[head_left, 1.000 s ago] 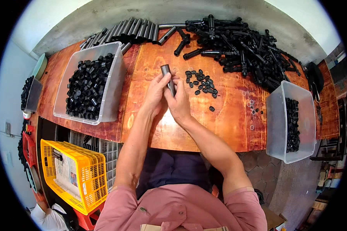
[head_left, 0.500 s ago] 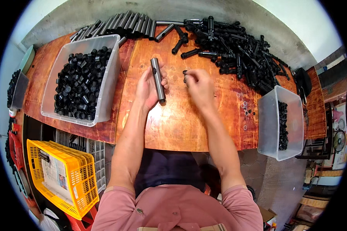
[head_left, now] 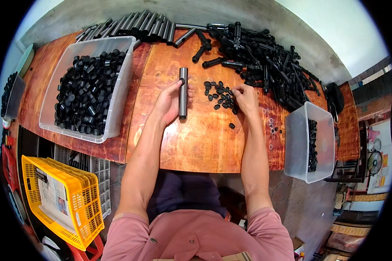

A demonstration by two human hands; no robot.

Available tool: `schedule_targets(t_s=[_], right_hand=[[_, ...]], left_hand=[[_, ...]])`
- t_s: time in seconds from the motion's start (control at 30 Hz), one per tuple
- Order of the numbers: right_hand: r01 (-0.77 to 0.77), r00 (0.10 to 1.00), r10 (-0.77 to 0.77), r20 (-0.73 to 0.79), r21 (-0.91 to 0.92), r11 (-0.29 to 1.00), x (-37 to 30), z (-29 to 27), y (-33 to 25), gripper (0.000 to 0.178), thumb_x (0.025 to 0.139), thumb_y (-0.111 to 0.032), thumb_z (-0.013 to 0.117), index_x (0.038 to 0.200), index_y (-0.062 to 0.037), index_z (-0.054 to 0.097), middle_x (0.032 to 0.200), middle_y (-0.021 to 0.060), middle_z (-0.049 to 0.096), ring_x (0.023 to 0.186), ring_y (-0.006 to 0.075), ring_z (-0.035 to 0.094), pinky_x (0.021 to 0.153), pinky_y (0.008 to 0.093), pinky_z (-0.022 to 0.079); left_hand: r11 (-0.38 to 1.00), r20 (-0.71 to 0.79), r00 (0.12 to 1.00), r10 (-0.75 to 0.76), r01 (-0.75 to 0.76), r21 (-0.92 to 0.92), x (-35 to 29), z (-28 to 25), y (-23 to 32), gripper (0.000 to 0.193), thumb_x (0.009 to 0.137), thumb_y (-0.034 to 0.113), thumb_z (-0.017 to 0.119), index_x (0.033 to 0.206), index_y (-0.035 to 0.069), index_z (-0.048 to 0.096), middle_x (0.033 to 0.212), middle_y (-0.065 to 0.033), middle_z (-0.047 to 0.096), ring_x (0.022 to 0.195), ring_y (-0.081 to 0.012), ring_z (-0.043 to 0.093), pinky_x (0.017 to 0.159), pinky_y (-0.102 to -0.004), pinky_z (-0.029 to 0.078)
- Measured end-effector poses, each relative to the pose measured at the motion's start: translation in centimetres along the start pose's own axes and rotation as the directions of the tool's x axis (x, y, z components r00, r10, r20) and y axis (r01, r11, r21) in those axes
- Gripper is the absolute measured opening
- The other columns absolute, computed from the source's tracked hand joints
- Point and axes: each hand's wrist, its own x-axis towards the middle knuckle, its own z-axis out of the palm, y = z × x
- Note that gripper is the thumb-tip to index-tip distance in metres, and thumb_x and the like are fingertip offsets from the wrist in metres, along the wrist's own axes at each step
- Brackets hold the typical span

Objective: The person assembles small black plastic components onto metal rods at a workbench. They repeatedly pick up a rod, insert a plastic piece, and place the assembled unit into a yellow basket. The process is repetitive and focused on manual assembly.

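Left hand (head_left: 167,102): grip clamped on grey tube (head_left: 183,92), tube's far side hidden.
Right hand (head_left: 245,96): fingertips buried in black caps (head_left: 217,93) at three o'clock; grip unclear.

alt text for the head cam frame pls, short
Seen from above, a person's left hand holds a dark metal tube upright over a wooden table, while the right hand reaches into a scatter of small black caps. Clear bins flank them.
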Motion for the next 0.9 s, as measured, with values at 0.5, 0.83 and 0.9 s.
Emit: schedule_targets(t_s=[0.5, 0.83, 0.9], right_hand=[[0.049, 0.999, -0.049, 0.011, -0.02, 0.999, -1.1, -0.5, -1.0, 0.026, 0.08, -0.019, 0.078, 0.095, 0.0005, 0.073, 0.094, 0.015, 0.069, 0.085, 0.0289, 0.068, 0.075, 0.0398, 0.052], [0.182, 0.977, -0.186, -0.099, -0.053, 0.982, -1.9, -0.7, -1.3, 0.02, 0.084, -0.012, 0.074, 0.099, 0.0014, 0.071, 0.092, 0.013, 0.067, 0.08, 0.0237, 0.066, 0.072, 0.0356, 0.052], [0.162, 0.978, -0.146, -0.147, 0.104, 0.981, -2.1, -1.3, -2.4, 0.02, 0.085, -0.013, 0.074, 0.1, 0.0006, 0.071, 0.093, 0.0142, 0.067, 0.078, 0.0254, 0.067, 0.069, 0.0365, 0.052]], left_hand=[[0.998, 0.029, 0.999, -0.033, 0.031, 0.063, -1.6, 2.4, -0.7, 0.025, 0.1, 0.014, 0.058, 0.12, 0.0, 0.052, 0.102, -0.0125, 0.061, 0.083, -0.0185, 0.063, 0.067, -0.0313, 0.056], [0.984, 0.058, 0.998, -0.03, 0.019, 0.18, -1.7, 2.6, -1.1, 0.041, 0.099, 0.01, 0.057, 0.137, -0.003, 0.047, 0.111, -0.0155, 0.064, 0.086, -0.0199, 0.068, 0.074, -0.0315, 0.061], [0.981, 0.087, 0.995, -0.043, 0.026, 0.194, -1.7, 2.7, -1.1, 0.041, 0.1, 0.011, 0.056, 0.138, -0.004, 0.047, 0.11, -0.0152, 0.064, 0.082, -0.0196, 0.069, 0.073, -0.0307, 0.061]])
